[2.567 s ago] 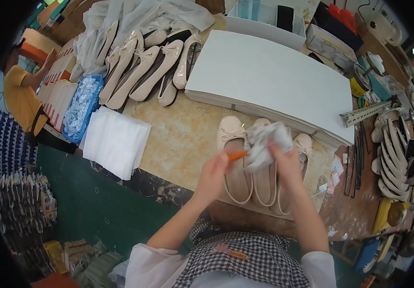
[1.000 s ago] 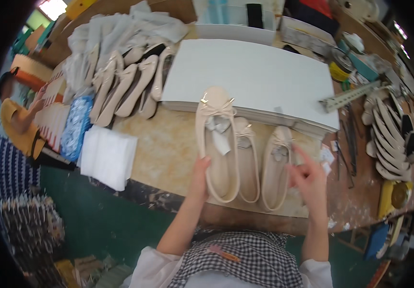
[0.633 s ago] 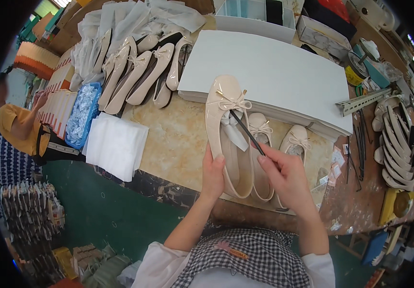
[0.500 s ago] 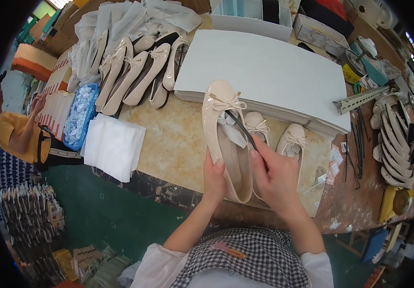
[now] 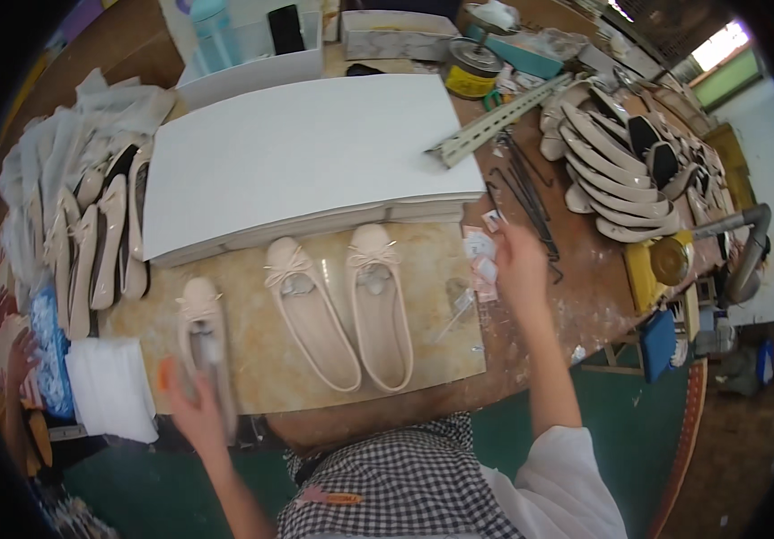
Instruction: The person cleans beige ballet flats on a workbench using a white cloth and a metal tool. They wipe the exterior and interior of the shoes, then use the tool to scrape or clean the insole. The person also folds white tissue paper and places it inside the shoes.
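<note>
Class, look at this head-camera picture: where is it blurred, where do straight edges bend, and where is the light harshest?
Head view: motion blur smears the left hand and the beige shoe it holds; the white board's edges bow from fisheye; a dark ring frames the rim; daylight washes out the upper right corner.

Bright daylight enters beyond the shoe soles (image 5: 616, 171); the left hand (image 5: 191, 409) blurs; black fisheye rim bends edges.

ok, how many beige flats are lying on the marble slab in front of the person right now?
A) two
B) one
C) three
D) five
C: three beige flats lie on the marble slab: one at the left hand, blurred, and two side by side in the middle, while the right hand is over by the small paper tags.
</note>
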Motion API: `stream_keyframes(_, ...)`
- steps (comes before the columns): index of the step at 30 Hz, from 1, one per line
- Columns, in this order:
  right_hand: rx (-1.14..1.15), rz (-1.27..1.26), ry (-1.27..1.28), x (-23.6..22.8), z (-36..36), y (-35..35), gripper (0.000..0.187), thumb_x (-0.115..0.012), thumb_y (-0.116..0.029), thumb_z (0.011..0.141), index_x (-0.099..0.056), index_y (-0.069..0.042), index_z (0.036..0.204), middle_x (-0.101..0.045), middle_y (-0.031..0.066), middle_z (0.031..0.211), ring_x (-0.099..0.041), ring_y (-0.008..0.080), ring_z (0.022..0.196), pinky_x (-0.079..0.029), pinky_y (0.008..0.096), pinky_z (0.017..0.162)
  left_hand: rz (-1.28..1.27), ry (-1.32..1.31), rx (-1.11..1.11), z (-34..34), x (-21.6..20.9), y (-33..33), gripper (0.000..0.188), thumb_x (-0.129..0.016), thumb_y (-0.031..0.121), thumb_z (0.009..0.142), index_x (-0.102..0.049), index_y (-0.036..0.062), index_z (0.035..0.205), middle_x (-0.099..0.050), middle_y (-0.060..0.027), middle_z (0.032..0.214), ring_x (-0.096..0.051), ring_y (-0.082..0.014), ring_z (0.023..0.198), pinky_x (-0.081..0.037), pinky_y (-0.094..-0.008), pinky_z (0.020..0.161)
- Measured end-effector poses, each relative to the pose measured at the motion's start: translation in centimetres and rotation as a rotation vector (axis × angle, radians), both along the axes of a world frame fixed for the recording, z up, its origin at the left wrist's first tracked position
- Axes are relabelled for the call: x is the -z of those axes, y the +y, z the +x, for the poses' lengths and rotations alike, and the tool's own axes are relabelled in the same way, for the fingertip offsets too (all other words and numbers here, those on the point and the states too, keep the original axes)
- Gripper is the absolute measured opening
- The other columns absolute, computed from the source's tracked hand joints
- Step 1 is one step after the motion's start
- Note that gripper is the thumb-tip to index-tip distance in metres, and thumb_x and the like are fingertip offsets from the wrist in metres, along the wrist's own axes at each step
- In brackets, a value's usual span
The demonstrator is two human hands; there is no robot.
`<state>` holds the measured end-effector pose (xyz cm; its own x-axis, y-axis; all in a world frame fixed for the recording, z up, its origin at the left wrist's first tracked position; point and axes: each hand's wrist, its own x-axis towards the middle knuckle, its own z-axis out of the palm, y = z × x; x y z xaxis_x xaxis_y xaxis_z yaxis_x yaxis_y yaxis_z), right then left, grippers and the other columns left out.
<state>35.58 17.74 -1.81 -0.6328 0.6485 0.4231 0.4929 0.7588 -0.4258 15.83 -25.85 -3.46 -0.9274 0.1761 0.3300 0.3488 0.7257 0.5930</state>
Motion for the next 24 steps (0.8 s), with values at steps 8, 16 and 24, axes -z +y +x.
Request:
stream_keyframes(8,0.326,0.177,-0.544,2.5,8.0,7.5,0.016,-0.054,-0.015,0.085,-0.061,-0.007,0.096,-0.064,0.0141,0.078,-0.061,0.0339,0.066,-0.049,0.0418,0.061,0.157,-0.678,0.352,3.2,0.8,12.8,0.054,-0.059,0.011,0.081,-0.044,-0.0033,0.131,-0.064,-0.0115,0.086,-0.06,-0.0207,0.065,-0.049,-0.0331,0.061)
stream_keyframes(16,-0.161,-0.784,0.079,-4.7,-1.8,-9.4,0.038,-0.062,-0.009,0.084,-0.058,-0.009,0.121,-0.047,0.004,0.049,-0.04,0.0067,0.045,-0.035,0.0243,0.045,1.096,-1.462,0.233,4.5,0.9,10.5,0.059,-0.048,0.04,0.086,-0.045,-0.0034,0.126,-0.059,-0.0177,0.111,-0.061,-0.029,0.095,-0.051,-0.0396,0.081)
stream_keyframes(24,-0.532,-0.983,-0.069,-7.7,-8.1,-17.4,0.031,-0.059,-0.014,0.087,-0.059,-0.002,0.116,-0.042,0.0141,0.052,-0.043,0.0127,0.042,-0.034,0.0301,0.043,1.015,-0.923,0.287,2.7,-1.3,11.4,0.053,-0.051,0.026,0.088,-0.037,-0.0005,0.132,-0.053,-0.0136,0.12,-0.052,-0.0187,0.108,-0.04,-0.031,0.094)
